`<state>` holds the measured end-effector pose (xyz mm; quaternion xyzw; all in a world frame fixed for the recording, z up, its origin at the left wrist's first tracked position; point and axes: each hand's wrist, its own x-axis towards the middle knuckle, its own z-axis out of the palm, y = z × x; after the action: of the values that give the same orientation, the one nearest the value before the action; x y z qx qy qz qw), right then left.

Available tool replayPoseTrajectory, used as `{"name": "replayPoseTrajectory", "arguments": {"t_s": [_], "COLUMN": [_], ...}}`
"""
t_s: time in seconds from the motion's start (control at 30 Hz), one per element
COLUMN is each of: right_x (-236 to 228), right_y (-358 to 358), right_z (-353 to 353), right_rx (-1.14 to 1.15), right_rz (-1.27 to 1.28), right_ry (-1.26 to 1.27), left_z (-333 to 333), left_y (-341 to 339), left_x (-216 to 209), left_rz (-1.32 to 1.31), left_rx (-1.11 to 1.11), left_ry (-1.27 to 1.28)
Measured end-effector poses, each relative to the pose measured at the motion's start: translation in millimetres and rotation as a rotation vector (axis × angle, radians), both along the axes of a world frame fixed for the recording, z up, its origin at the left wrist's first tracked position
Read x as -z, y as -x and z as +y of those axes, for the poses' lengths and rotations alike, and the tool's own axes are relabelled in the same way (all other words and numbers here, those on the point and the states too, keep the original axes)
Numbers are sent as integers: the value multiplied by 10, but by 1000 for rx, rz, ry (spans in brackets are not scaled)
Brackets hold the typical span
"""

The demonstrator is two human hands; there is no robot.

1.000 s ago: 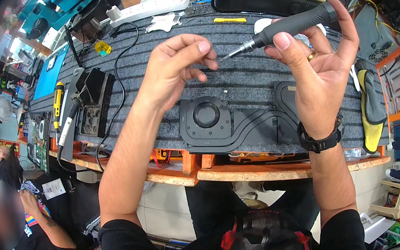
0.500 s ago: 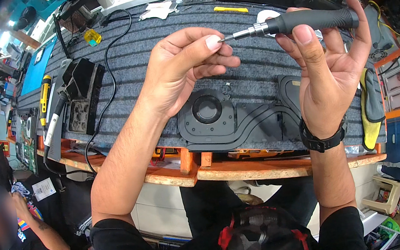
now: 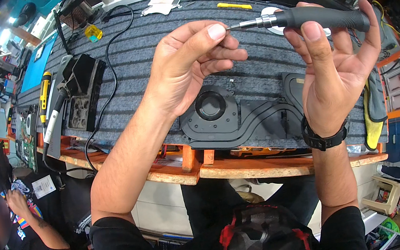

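Screwdriver (image 3: pixel 332 15), dark-handled, sits clamped in the right grip (image 3: pixel 333 73), pointing left above the table (image 3: pixel 262 168). In the left grip (image 3: pixel 182 63), I see thumb and forefinger together at the bit tip (image 3: pixel 230 28); whether they pinch anything, I cannot tell. A black cooling-fan assembly (image 3: pixel 256 121) lies on the ribbed grey mat (image 3: pixel 134 73) between the forearms (image 3: pixel 130 152).
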<state>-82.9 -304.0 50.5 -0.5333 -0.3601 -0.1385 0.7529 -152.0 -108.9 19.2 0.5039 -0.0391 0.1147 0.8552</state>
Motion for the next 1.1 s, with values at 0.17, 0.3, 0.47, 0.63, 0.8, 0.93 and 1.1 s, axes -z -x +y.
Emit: {"name": "replayPoseTrajectory", "arguments": {"t_s": [0.17,0.3,0.47,0.63,0.8,0.93,1.1], "right_x": [27,5,-26,-42,-48,56,183], "right_y": [-8,5,-6,-38,-150,-86,-87], "right_z": [11,6,-18,-58,-201,-148,-107], "right_rx": [-4,10,67,104,-38,-191,-294], "right_rz": [-126,-153,-130,-100,-144,-192,-152], "right_ry": [35,59,78,93,273,458,477], "left_z": [14,6,-59,-41,84,272,164], "left_y": [-5,9,43,55,17,-82,-82], "left_x": [26,5,-24,-23,-2,24,-1], "left_rz": [-11,-1,-32,-29,-116,-43,-58], "left_rx": [20,13,-106,-68,-86,-313,-368], "left_ry": [72,47,-152,-335,-457,-383,-263]}}
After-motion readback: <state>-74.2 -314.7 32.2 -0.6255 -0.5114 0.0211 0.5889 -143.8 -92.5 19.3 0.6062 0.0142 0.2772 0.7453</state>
